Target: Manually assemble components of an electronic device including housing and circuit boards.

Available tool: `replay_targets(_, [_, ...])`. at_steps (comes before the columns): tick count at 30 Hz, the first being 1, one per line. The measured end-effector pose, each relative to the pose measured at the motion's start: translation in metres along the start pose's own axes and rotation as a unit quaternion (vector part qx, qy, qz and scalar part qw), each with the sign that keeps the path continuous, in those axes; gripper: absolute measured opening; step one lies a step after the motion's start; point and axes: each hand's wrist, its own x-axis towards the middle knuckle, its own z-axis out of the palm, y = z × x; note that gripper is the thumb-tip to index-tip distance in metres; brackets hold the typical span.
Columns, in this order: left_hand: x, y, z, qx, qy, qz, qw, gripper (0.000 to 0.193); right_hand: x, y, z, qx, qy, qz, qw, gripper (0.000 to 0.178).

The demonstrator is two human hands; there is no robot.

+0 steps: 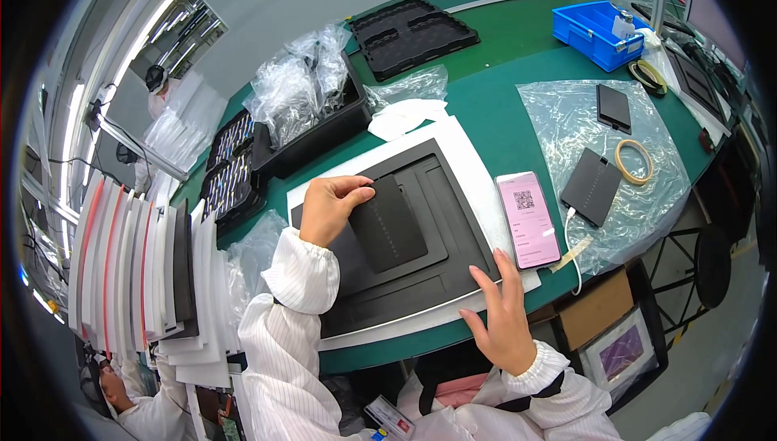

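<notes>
My left hand (333,208) pinches the upper left corner of a flat black rectangular device (392,235) between thumb and fingers. The device lies over the middle recess of a black tray (455,218); whether it is fully seated I cannot tell. Under the tray is a white sheet (455,135). My right hand (503,311) is open, fingers spread, by the tray's lower right edge, holding nothing. Just right of the tray lies a phone (530,226) with a pink lit screen. Beyond it, a second black device (592,188) has a white cable (569,251) plugged in.
A clear plastic sheet (558,121) carries a smaller black device (613,108) and a tape roll (618,158). Farther back are a blue bin (595,32), an empty black tray (409,32) and a black box (303,146) of plastic bags. Stacked white sheets (133,263) stand at left.
</notes>
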Motion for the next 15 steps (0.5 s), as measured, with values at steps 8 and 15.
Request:
replay_targets(8, [-0.006, -0.013, 0.013, 0.091, 0.029, 0.002, 0.995, 0.024, 0.001, -0.002, -0.001, -0.008, -0.001, 0.004, 1.000, 0.057])
replay_targets(15, [-0.015, -0.010, 0.023, 0.264, 0.028, 0.065, 0.962, 0.036, 0.001, -0.002, 0.000, -0.009, -0.006, 0.006, 1.000, 0.056])
